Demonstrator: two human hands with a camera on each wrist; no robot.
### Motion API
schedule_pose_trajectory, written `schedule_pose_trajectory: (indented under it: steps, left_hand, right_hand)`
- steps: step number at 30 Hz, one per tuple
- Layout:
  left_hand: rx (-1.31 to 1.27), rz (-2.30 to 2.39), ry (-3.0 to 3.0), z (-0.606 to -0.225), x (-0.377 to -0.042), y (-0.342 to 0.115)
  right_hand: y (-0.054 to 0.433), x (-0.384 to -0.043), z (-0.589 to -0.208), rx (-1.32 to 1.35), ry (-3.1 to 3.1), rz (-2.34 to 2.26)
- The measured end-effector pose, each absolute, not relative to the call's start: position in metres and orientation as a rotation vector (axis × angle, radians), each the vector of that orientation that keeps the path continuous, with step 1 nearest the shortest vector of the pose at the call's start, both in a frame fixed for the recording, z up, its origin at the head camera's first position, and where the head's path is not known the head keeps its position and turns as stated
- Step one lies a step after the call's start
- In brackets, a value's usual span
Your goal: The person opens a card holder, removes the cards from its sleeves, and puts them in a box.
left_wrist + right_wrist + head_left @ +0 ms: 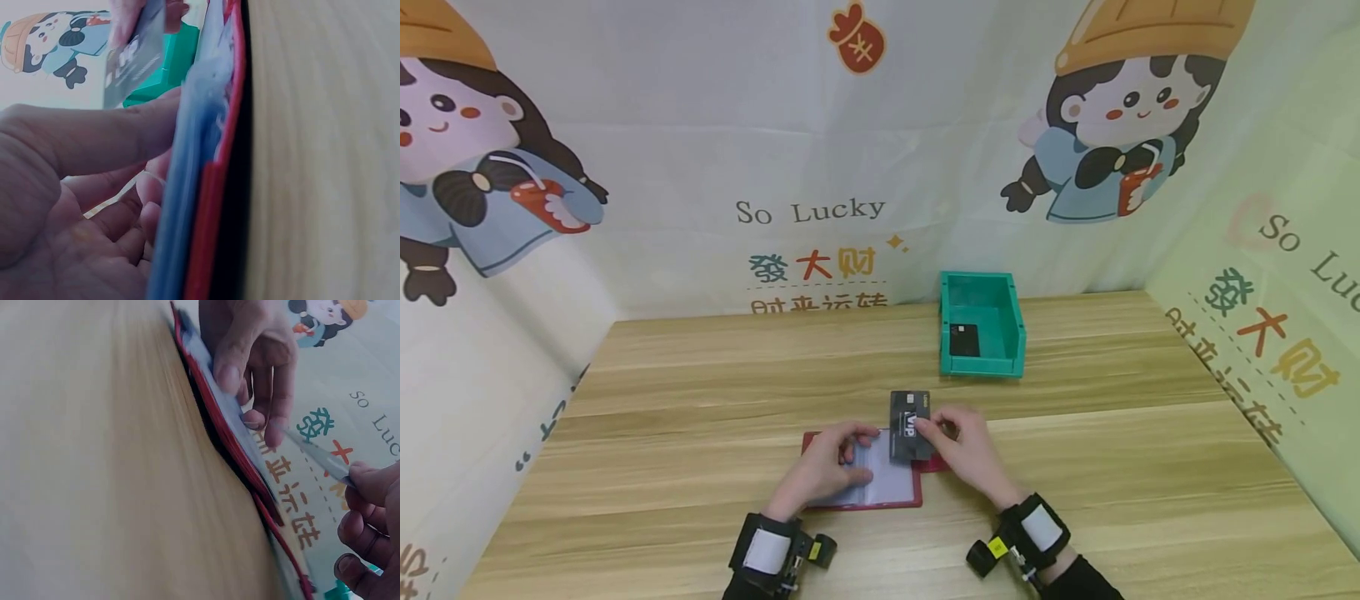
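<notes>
My right hand (967, 450) pinches a dark grey card (902, 425) marked "VIP" between thumb and fingers. The card is held above the right part of an open red card holder (917, 492), and in the right wrist view the card (320, 457) shows almost edge-on. Clear plastic sleeves (187, 162) stack up inside the red cover. At the holder's left side is my left hand (827, 467), fingers loosely bent. Its thumb (230, 375) lies at the sleeves; whether a sleeve is pinched is hard to see.
A green bin (982, 367) stands at the back of the wooden table (700, 392), with a black card (964, 340) inside it. Printed cloth (685, 167) hangs behind the table and along both sides.
</notes>
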State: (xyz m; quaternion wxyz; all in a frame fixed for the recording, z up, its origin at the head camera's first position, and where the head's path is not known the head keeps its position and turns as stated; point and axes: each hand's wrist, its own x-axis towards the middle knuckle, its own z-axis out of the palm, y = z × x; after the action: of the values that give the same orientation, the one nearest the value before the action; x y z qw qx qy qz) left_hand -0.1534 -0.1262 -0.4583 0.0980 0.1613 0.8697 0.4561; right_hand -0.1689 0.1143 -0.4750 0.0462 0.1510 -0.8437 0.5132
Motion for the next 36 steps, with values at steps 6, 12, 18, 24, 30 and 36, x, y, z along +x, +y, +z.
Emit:
schedule_pose_trajectory:
  steps: [6,12,18,24,30,36]
  left_hand:
    - [0.455,1.303,2.625,-0.460,-0.152,-0.125]
    - [0.452,1.278,2.643,-0.460,-0.151,-0.125]
    - [0.461,1.280,2.626,-0.459,-0.150,-0.126]
    - [0.461,1.277,2.621,-0.458,-0.149,-0.125]
    - [0.471,1.291,2.607,-0.456,-0.150,-0.125]
    - [0.476,1.294,2.601,-0.457,-0.150,-0.125]
  right_hand:
    - [0.120,-0.188,-0.456,0.508,-2.564,1.392]
    - [0.130,-0.211,-0.434,0.543,-2.493,1.190]
    - [0.142,-0.234,-0.414,0.463,-2.546,1.088]
    - [0.153,-0.258,-0.397,0.350,-2.653,0.987]
    - [0.164,-0.278,-0.386,0.256,-2.781,0.837]
    - [0.172,-0.291,-0.381,0.176,-2.884,0.816]
